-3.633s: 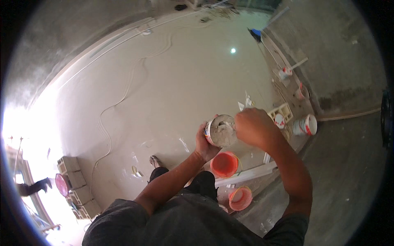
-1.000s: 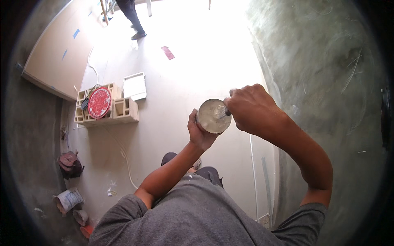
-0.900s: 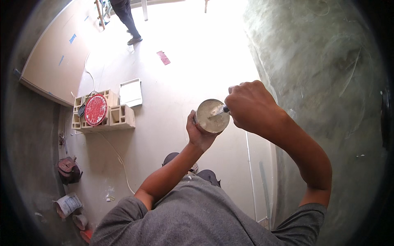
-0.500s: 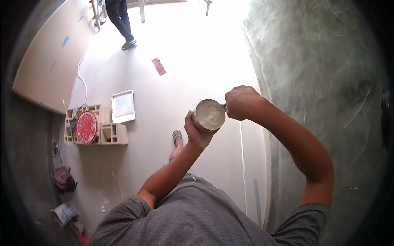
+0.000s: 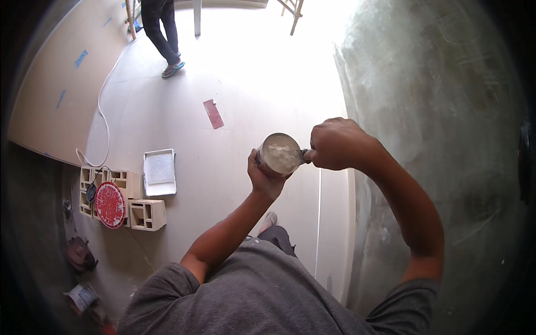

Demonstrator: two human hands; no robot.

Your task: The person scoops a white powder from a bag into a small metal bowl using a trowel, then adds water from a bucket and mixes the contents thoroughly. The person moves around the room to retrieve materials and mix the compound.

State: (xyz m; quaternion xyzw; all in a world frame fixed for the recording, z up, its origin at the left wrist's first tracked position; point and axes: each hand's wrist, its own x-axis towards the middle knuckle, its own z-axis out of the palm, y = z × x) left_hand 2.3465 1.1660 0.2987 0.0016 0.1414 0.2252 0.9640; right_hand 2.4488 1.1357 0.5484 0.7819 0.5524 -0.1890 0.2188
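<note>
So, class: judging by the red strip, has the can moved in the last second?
Yes, forward: the can, in the left hand, now appears nearer the red strip.

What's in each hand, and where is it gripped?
The left hand grips a round tub by its side; the right hand, a tool by its handle.

Off-white paste (image 5: 282,158), red disc (image 5: 111,205) speckled white, cream blocks (image 5: 156,216), grey shirt (image 5: 251,285), mottled grey-green wall (image 5: 419,106)
</note>
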